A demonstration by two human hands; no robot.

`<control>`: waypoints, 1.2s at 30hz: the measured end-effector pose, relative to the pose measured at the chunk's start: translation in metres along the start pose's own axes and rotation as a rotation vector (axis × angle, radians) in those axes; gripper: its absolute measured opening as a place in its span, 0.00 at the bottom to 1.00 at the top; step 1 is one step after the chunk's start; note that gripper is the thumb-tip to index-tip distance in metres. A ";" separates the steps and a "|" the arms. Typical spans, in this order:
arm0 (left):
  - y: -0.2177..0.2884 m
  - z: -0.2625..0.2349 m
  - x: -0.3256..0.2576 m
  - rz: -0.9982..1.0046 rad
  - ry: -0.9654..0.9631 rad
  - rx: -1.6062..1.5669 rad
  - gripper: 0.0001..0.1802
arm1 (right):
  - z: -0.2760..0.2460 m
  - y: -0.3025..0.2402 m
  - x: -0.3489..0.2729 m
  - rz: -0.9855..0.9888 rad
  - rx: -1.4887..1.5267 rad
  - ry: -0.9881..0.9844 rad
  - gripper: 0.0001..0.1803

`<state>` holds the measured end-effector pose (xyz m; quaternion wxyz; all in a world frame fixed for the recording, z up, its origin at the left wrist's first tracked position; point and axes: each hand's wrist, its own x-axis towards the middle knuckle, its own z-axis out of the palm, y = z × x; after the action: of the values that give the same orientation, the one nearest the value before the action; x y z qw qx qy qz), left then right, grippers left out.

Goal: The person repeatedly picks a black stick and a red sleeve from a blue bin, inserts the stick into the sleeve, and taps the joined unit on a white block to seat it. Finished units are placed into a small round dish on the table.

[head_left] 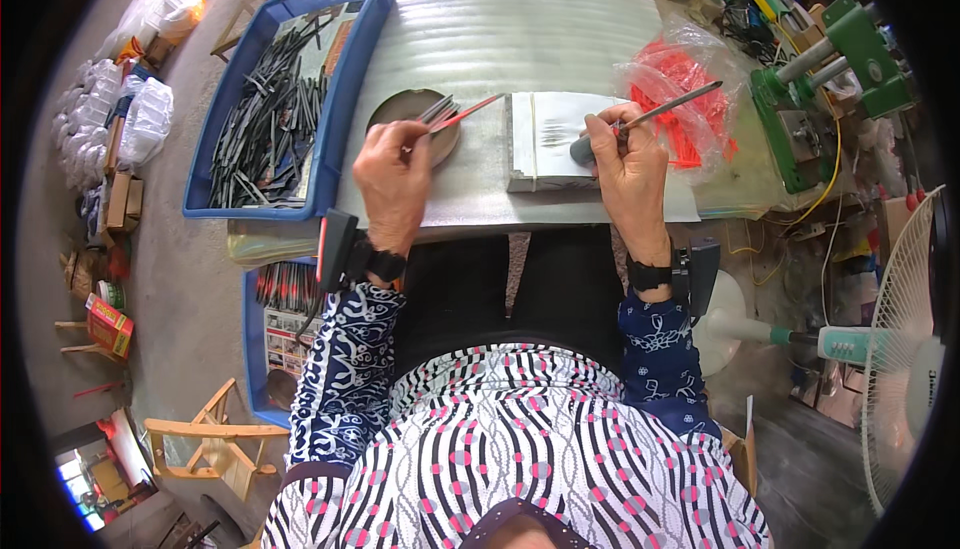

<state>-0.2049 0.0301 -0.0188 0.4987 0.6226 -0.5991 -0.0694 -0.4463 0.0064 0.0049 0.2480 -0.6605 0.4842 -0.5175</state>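
My left hand holds a thin rod with a red sleeve plus a few grey rods, over a round grey dish. My right hand grips a long grey rod that slants up to the right, and also closes on a small grey piece at the edge of a flat grey block. Both hands rest on a pale ribbed sheet covering the table.
A blue tray of dark rods lies at the left. A clear bag of red sleeves sits right of the block. A green machine stands at far right, a white fan lower right, another blue bin on the floor.
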 end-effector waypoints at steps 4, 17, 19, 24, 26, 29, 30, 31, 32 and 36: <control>-0.024 -0.017 -0.003 -0.073 0.014 0.108 0.04 | 0.003 0.002 0.000 0.012 0.016 0.023 0.09; -0.030 -0.020 -0.004 -0.070 -0.040 0.190 0.06 | 0.003 0.010 -0.002 0.029 0.103 0.034 0.07; -0.022 -0.031 -0.006 0.038 -0.026 0.173 0.07 | 0.002 0.011 -0.002 0.029 0.130 0.023 0.08; -0.030 -0.075 0.018 0.138 0.026 0.401 0.05 | 0.001 0.015 -0.002 0.002 0.085 -0.014 0.06; -0.047 -0.099 0.037 0.083 -0.034 0.539 0.04 | 0.000 0.016 -0.002 -0.008 0.055 -0.006 0.06; -0.077 -0.122 0.062 -0.072 -0.202 0.713 0.05 | 0.001 0.014 -0.002 -0.001 0.063 0.005 0.05; -0.086 -0.126 0.068 -0.161 -0.278 0.734 0.06 | 0.002 0.013 -0.002 0.024 0.090 0.015 0.06; -0.095 -0.128 0.074 -0.213 -0.318 0.758 0.07 | 0.002 0.012 -0.002 0.045 0.112 0.027 0.07; -0.103 -0.129 0.079 -0.201 -0.346 0.758 0.08 | 0.002 0.011 -0.003 0.066 0.133 0.038 0.08; -0.127 -0.126 0.096 -0.170 -0.420 0.749 0.10 | 0.002 0.011 -0.004 0.076 0.146 0.038 0.07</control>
<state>-0.0064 -0.0074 0.0029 0.0981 0.7798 -0.6181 -0.0132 -0.4483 0.0048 -0.0065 0.3058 -0.6118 0.4744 -0.5542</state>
